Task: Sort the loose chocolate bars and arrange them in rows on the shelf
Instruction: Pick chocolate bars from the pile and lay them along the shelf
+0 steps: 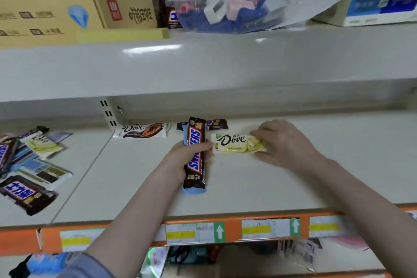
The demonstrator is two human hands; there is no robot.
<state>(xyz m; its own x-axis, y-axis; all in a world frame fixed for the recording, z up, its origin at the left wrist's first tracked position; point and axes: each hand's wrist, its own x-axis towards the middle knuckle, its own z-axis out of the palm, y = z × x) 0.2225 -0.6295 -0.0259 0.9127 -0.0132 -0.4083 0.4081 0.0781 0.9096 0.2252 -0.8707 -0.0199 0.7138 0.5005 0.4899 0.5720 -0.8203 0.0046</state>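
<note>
My left hand (180, 160) grips a dark Snickers bar (195, 153) with a blue bar (194, 190) stacked under it, held upright over the middle of the shelf (293, 178). To its right, my right hand (284, 142) pinches the right end of a pale yellow Dove bar (234, 143), which lies flat on the shelf. Behind them a white and brown Dove bar (142, 131) and a small dark bar (215, 124) lie near the back wall. A loose pile of bars (29, 165) covers the shelf's left section.
The shelf's front edge is an orange price strip (230, 230) with labels. The upper shelf (203, 63) overhangs and carries a cardboard box (67, 11), a clear plastic bag (237, 0) and a blue and white box (379, 7).
</note>
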